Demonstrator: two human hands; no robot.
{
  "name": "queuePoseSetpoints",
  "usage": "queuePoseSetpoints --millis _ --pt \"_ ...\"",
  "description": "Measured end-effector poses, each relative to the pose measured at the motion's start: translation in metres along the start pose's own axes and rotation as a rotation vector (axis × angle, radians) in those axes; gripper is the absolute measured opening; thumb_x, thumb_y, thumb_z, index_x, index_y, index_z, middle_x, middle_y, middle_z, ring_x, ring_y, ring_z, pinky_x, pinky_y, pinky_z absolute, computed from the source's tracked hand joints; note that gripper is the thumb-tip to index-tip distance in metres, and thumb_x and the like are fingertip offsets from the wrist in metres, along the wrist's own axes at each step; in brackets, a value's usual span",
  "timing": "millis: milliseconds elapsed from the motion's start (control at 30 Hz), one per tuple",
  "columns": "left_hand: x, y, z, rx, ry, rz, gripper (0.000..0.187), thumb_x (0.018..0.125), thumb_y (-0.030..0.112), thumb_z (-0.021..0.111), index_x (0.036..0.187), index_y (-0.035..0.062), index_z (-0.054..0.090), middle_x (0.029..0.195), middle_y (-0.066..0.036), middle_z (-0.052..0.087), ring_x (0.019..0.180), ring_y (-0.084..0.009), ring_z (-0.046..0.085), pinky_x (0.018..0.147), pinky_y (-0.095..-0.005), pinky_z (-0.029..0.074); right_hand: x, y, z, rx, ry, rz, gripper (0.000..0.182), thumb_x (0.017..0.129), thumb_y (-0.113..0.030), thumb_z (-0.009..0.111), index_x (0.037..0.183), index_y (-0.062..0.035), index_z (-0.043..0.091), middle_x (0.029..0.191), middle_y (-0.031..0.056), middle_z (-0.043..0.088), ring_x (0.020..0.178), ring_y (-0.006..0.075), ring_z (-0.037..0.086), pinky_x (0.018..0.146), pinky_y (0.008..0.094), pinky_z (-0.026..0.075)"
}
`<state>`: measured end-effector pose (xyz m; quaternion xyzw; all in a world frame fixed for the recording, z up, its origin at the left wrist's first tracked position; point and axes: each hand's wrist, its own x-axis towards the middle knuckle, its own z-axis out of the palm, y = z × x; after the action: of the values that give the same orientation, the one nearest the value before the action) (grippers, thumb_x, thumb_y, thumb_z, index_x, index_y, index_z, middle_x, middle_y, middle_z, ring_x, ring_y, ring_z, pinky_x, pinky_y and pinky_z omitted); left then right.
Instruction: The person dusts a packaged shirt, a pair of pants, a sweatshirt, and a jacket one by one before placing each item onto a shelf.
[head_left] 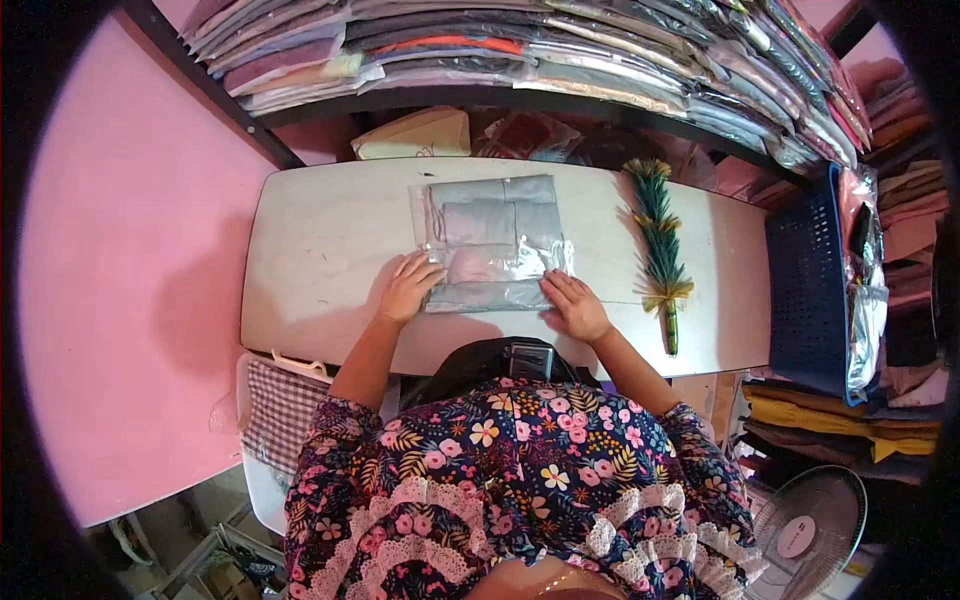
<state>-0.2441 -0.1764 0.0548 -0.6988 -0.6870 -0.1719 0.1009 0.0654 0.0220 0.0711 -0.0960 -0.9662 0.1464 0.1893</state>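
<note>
A folded grey garment point(490, 222) in a clear plastic bag lies flat on the white table in front of me. Its plastic is creased and shiny across the lower part. My left hand point(408, 287) rests at the bag's left edge, with its fingertips on the plastic and its fingers stretched out. On the opposite edge, my right hand point(577, 305) lies with extended fingers touching the bag near its lower right corner. Both thumbs are hard to make out. Right of the bag lies a green feathery duster point(657, 240) with yellowish tufts.
Above the far edge of the white table point(320, 250), a shelf holds stacked bagged garments point(450, 50). A blue plastic basket point(805, 285) stands at the table's right end. A fan point(810, 530) is at lower right, and a checked cloth point(272, 405) hangs at lower left.
</note>
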Motion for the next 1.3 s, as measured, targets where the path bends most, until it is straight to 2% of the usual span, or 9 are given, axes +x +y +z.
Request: queuePoseSetpoints --millis 333,533,733,833,967,1100,1167,1200,1300 --pt "0.009 -0.005 -0.030 -0.220 -0.230 -0.074 0.061 0.065 0.006 0.059 0.125 0.0127 0.051 0.127 -0.011 0.049 0.120 -0.0303 0.044 0.101 -0.0409 0.035 -0.002 0.020 0.001 0.155 0.094 -0.004 0.058 0.065 -0.014 0.069 0.120 -0.0076 0.051 0.113 0.0117 0.059 0.100 0.0298 0.059 0.087 0.0391 0.048" --pt "0.002 -0.002 -0.036 -0.331 -0.204 -0.056 0.073 0.060 0.006 0.059 0.131 0.0132 0.046 0.132 -0.012 0.044 0.120 -0.0325 0.042 0.102 -0.0420 0.033 0.005 0.027 0.010 0.395 0.234 0.184 0.033 0.067 -0.007 0.062 0.100 -0.0091 0.062 0.099 0.0101 0.064 0.095 0.0297 0.059 0.087 0.0390 0.045" --pt "-0.008 -0.006 -0.004 -0.481 0.011 -0.133 0.055 0.066 0.000 0.056 0.120 0.0081 0.055 0.116 -0.013 0.057 0.117 -0.0279 0.048 0.101 -0.0370 0.035 0.027 0.013 -0.018 0.336 0.342 0.217 0.019 0.074 -0.004 0.058 0.092 -0.0058 0.063 0.089 0.0116 0.065 0.088 0.0298 0.059 0.090 0.0422 0.041" --pt "0.015 0.010 -0.022 -0.760 0.416 -0.518 0.024 0.079 0.004 0.054 0.102 -0.0004 0.059 0.103 -0.018 0.061 0.100 -0.0286 0.059 0.089 -0.0357 0.044 0.060 -0.001 -0.055 0.301 0.664 0.141 0.010 0.081 -0.003 0.055 0.089 -0.0038 0.062 0.082 0.0122 0.064 0.078 0.0294 0.060 0.080 0.0399 0.045" --pt "0.035 0.003 -0.051 -0.621 0.469 -0.578 0.013 0.086 0.008 0.052 0.094 -0.0009 0.056 0.074 -0.010 0.058 0.067 -0.0173 0.054 0.064 -0.0300 0.043 0.097 -0.026 -0.112 0.443 0.697 0.274 0.010 0.082 -0.004 0.056 0.091 -0.0016 0.060 0.077 0.0139 0.062 0.069 0.0302 0.059 0.066 0.0374 0.047" --pt "0.086 0.035 -0.088 -0.901 0.783 -0.617 0.018 0.089 0.016 0.053 0.091 -0.0020 0.055 0.070 -0.009 0.055 0.061 -0.0164 0.049 0.059 -0.0297 0.040 0.126 -0.027 -0.128 0.326 0.723 0.389 0.010 0.086 -0.010 0.053 0.091 -0.0013 0.056 0.072 0.0209 0.059 0.065 0.0382 0.058 0.057 0.0417 0.044" --pt "0.082 0.026 -0.072 -0.769 0.619 -0.729 0.019 0.089 0.016 0.054 0.093 -0.0024 0.054 0.072 -0.009 0.057 0.064 -0.0179 0.051 0.062 -0.0299 0.042 0.136 0.001 -0.094 0.261 0.651 0.488 0.016 0.088 -0.017 0.050 0.085 -0.0020 0.055 0.072 0.0245 0.058 0.070 0.0436 0.057 0.059 0.0486 0.043" --pt "0.078 0.019 -0.053 -0.635 0.442 -0.838 0.020 0.089 0.016 0.054 0.094 -0.0029 0.054 0.074 -0.010 0.058 0.066 -0.0194 0.054 0.064 -0.0301 0.043 0.134 0.026 -0.062 0.276 0.517 0.546 0.022 0.087 -0.021 0.053 0.103 -0.0062 0.055 0.076 0.0254 0.060 0.072 0.0439 0.058 0.062 0.0500 0.044" --pt "0.037 -0.006 0.041 -0.546 0.452 -0.963 0.020 0.086 0.013 0.056 0.101 0.0011 0.054 0.079 -0.011 0.060 0.072 -0.0240 0.059 0.066 -0.0330 0.046 0.109 0.059 0.021 0.289 0.309 0.787 0.056 0.082 -0.025 0.060 0.132 -0.0144 0.037 0.077 0.0245 0.062 0.072 0.0413 0.061 0.062 0.0474 0.046"
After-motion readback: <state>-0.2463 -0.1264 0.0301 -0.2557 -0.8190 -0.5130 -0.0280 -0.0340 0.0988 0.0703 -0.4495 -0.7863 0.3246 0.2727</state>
